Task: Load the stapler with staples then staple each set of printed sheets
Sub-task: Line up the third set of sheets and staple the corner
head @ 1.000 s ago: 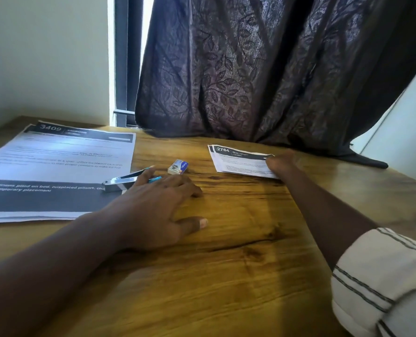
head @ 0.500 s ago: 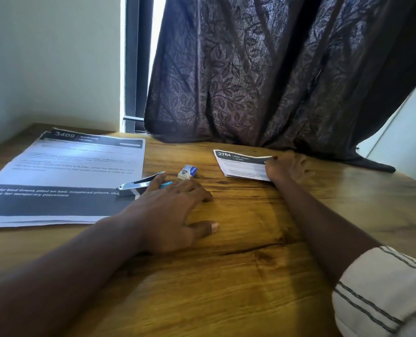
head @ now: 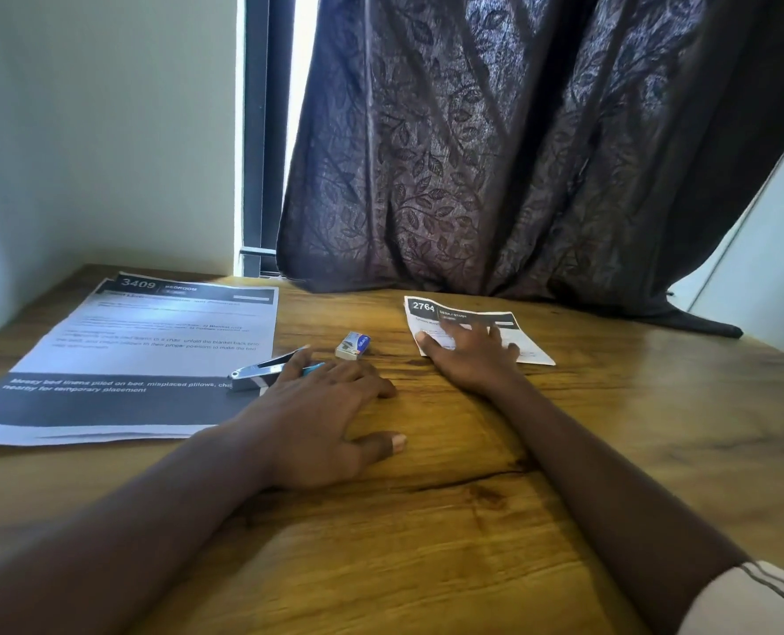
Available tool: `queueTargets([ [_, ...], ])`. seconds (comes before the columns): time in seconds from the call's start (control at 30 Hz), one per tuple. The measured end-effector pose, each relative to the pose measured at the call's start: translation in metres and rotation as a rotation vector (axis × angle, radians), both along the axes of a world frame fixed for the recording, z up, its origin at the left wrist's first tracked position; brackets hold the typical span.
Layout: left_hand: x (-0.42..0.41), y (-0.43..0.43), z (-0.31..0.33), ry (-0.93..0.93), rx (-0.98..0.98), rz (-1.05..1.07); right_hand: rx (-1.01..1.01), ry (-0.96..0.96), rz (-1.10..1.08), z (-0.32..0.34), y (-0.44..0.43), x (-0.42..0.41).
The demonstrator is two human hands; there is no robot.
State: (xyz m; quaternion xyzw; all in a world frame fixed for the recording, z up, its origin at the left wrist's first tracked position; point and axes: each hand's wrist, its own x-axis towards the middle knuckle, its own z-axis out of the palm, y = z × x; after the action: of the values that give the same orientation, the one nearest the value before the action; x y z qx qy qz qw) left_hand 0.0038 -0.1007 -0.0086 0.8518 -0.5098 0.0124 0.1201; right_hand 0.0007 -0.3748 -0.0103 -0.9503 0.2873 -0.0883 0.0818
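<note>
Head view, left hand (head: pixel 317 419) spread beside stapler (head: pixel 262 372), right hand (head: pixel 470 355) spread on sheet (head: pixel 463 325).

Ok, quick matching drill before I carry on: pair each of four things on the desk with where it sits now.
Things:
1. silver metal stapler
2. small blue-and-white staple box
3. small printed sheet numbered 2764
4. large printed sheet numbered 3409

Places:
A. under the right hand
B. flat at the desk's left side
C. on bare wood between the two sheets
D. at the left hand's fingers, overlapping the large sheet's edge

Pairs: 1-D, 2-C, 3-A, 4-B
</note>
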Motion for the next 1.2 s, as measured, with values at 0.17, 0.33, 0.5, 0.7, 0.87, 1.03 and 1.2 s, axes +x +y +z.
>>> queueTargets([
  [0.17, -0.001, 0.0, 0.0, -0.013, 0.004, 0.002, 0.007, 0.032, -0.008, 0.001, 0.001, 0.001],
  [0.33, -0.001, 0.001, 0.007, -0.014, -0.11, -0.004, -0.083, -0.307, 0.125, 0.003, 0.016, -0.006],
  [0.5, 0.015, 0.017, 0.019, -0.16, -0.536, 0.121, 0.181, -0.55, 0.629, 0.006, 0.089, -0.024],
  [0.7, 0.05, 0.068, 0.034, -0.298, -0.407, 0.663, 0.015, -0.368, 0.917, 0.003, 0.142, -0.038],
  [0.87, 0.068, 0.102, 0.031, -0.162, -0.147, 1.049, 0.023, -0.316, 0.93, 0.0, 0.134, -0.033],
  [1.03, 0.074, 0.108, 0.021, 0.028, 0.037, 1.087, 0.016, -0.31, 0.925, 0.0, 0.128, -0.029],
  [1.2, 0.078, 0.115, 0.023, -0.005, -0.101, 1.102, -0.011, -0.33, 0.928, -0.002, 0.124, -0.025],
])
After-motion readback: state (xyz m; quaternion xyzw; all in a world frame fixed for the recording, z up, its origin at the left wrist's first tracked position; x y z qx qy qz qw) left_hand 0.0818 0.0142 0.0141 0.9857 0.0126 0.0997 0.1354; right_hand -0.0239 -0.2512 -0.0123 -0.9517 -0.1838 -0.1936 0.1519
